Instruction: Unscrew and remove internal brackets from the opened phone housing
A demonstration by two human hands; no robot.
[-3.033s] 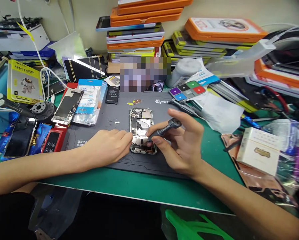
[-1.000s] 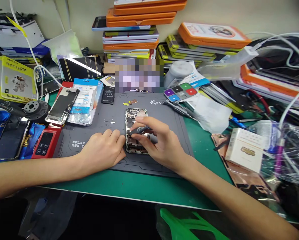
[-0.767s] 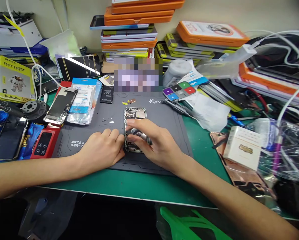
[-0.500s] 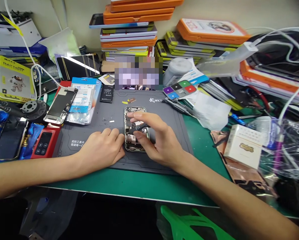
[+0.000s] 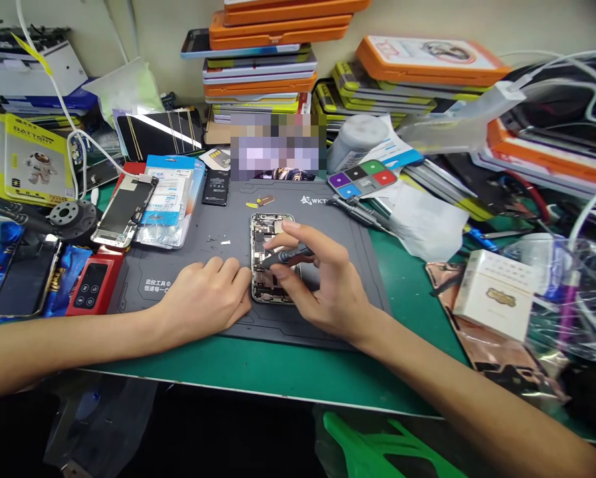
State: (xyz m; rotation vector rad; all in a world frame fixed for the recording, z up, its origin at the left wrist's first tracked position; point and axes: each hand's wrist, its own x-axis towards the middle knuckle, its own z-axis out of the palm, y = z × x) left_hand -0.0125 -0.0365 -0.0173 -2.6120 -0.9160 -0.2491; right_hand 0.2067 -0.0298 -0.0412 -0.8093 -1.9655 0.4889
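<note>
An opened phone (image 5: pixel 268 289) lies on the dark grey work mat (image 5: pixel 322 325), its inner parts showing. My left hand (image 5: pixel 212 292) is curled into a fist beside it, knuckles against or very near the phone's left edge; what its fingers may hold is hidden. Between thumb and fingers my right hand (image 5: pixel 332 279) grips a slim black tool with a ridged handle, which looks like a screwdriver (image 5: pixel 294 253). It slants over the middle of the phone, with its front end toward the left. Whether the tip touches the phone, I cannot tell.
A black phone battery (image 5: pixel 215 188) and small scraps (image 5: pixel 262 201) lie on the mat. Left stand a detached screen (image 5: pixel 125 211), a blue packet (image 5: pixel 165 199) and a red device (image 5: pixel 89 285). Stacked orange cases (image 5: pixel 278 30) rise behind; a white box (image 5: pixel 497 293) sits right.
The tool in my right hand has swung flatter, and its handle now shows above the thumb. The right-hand fingers have shifted slightly right. My left hand stays in its fist beside the phone.
</note>
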